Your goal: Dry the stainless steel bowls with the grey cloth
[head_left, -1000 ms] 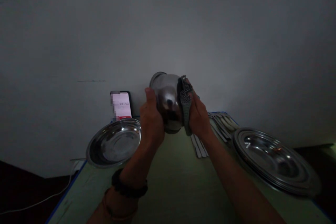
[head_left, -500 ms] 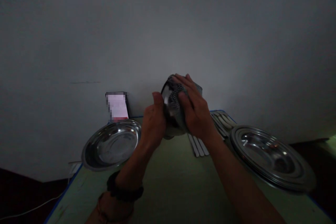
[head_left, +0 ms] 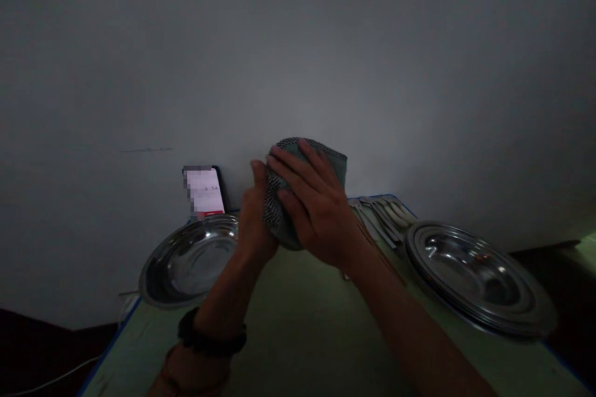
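Observation:
Above the table, my right hand [head_left: 316, 211] lies over a grey-green cloth [head_left: 291, 144] with a black-and-white checked edge, its fingers stretched across it and pressing it on. Behind and to the left of the cloth is my left hand [head_left: 256, 217], thumb up, gripping a shiny metal vessel that looks like a bowl. The cloth now covers that bowl, so its rim and wall are hidden. The left hand's fingers are also out of sight. On my left wrist is a dark band [head_left: 209, 335].
A large metal basin [head_left: 162, 273] stands at the left of the green table [head_left: 298, 335]. A lit phone [head_left: 205, 189] leans on the wall behind it. At the right are stacked metal plates [head_left: 526, 304], with several pieces of cutlery [head_left: 382, 217] beside them.
My right hand and the cloth have moved left and over the front of the bowl, covering the metal that showed before. My left hand has shifted slightly left.

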